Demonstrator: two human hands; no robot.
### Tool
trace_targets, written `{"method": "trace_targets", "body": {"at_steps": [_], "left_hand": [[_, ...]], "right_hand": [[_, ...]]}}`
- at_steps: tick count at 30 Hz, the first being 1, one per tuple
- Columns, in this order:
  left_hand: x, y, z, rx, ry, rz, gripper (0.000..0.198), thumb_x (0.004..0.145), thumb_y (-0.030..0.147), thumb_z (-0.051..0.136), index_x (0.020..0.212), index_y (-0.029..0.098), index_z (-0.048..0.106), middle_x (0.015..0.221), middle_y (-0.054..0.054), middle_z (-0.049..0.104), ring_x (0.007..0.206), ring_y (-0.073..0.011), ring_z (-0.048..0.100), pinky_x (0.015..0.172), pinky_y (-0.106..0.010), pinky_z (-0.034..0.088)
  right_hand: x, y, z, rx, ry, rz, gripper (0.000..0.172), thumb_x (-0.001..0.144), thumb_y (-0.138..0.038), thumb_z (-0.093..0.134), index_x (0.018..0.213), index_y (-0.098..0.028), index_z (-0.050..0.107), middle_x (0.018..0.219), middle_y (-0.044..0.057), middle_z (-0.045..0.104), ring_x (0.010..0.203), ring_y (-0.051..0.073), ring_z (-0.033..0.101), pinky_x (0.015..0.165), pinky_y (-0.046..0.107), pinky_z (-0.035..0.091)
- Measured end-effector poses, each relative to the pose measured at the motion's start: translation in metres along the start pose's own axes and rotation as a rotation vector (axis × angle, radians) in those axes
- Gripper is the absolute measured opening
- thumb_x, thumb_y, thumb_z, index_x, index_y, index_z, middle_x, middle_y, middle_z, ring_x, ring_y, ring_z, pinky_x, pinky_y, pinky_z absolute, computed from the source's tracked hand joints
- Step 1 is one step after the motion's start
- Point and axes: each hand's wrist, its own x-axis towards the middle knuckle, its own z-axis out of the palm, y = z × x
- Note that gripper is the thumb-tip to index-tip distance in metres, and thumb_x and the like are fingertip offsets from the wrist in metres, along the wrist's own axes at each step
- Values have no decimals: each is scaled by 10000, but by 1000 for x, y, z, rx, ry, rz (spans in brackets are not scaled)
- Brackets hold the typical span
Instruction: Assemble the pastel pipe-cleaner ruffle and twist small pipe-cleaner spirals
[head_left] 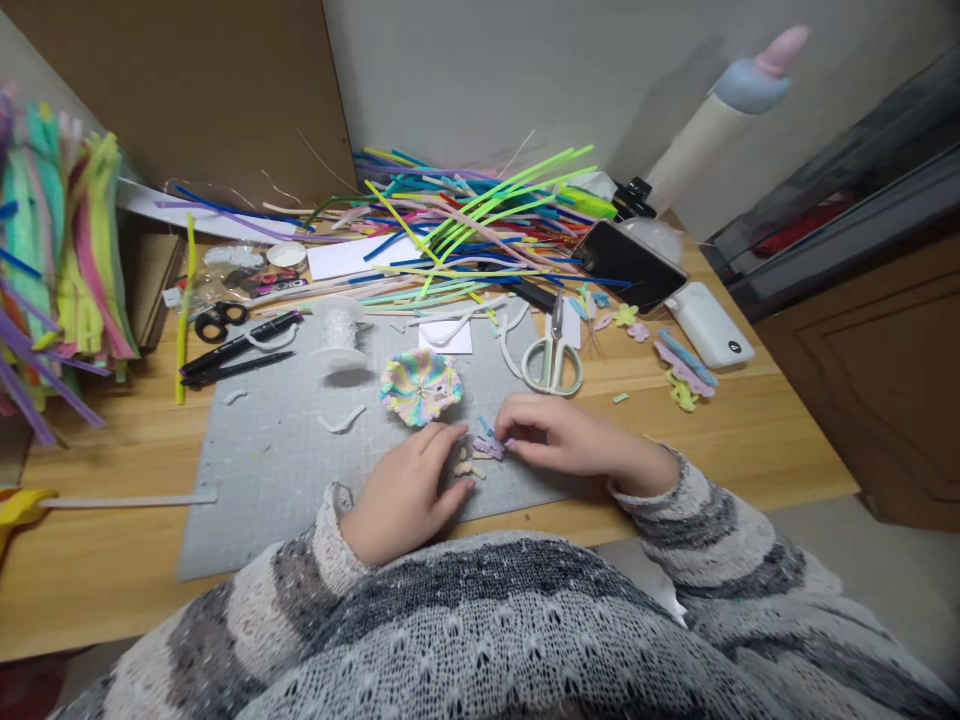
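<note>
My right hand (566,437) rests low over the grey cutting mat (285,490), its thumb and fingertips closed together at a small purple piece (489,447). What exactly that piece is I cannot make out. My left hand (409,492) lies on the mat with fingers apart, beside a few small beige pieces (469,468). A short blue bit (486,426) lies close to the right fingertips. Just beyond both hands sits a round, ruffled pastel flower (421,387) in yellow, pink and blue stripes.
White-handled scissors (551,365) and a spool of clear thread (339,338) lie farther back. Behind them spreads a heap of coloured pipe cleaners (480,225). A dark phone (630,265) and white power bank (712,325) are at right. Pens (240,345) and a yellow-handled tool (22,507) are at left.
</note>
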Motion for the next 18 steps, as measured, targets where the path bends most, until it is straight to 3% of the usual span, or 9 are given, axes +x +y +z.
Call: {"method": "trace_targets", "body": {"at_steps": [5,11,14,18], "left_hand": [[0,-2,1,4,5,9,509,882,306,598,1326,134,416,1231,-138,566,1128,-265,560,954,-458,508],[-1,-1,0,5,2,5,506,885,309,594,1329,146,413,1237,-130,556,1132,-264,553,954,-459,508],[1,0,0,14,-21,22,511,895,329,584,1355,188,413,1240,-119,538,1103,-256,563,929,-452,521],[3,-2,2,111,-64,134,603,863,438,625,1410,308,408,1271,-125,477,1081,-282,559,893,-482,529]], "right_hand": [[3,2,4,-34,21,-30,184,922,-206,538,1100,-214,586,995,45,628,920,151,571,825,321,477],[-2,12,0,-184,164,129,151,921,-166,511,1037,-196,603,964,58,623,893,165,587,800,334,480],[-4,11,-1,-211,119,160,122,910,-196,543,1017,-193,602,974,61,622,905,175,590,802,337,484],[-3,6,1,-218,26,87,205,910,-241,564,1112,-222,598,1056,62,600,975,182,580,852,344,484]]}}
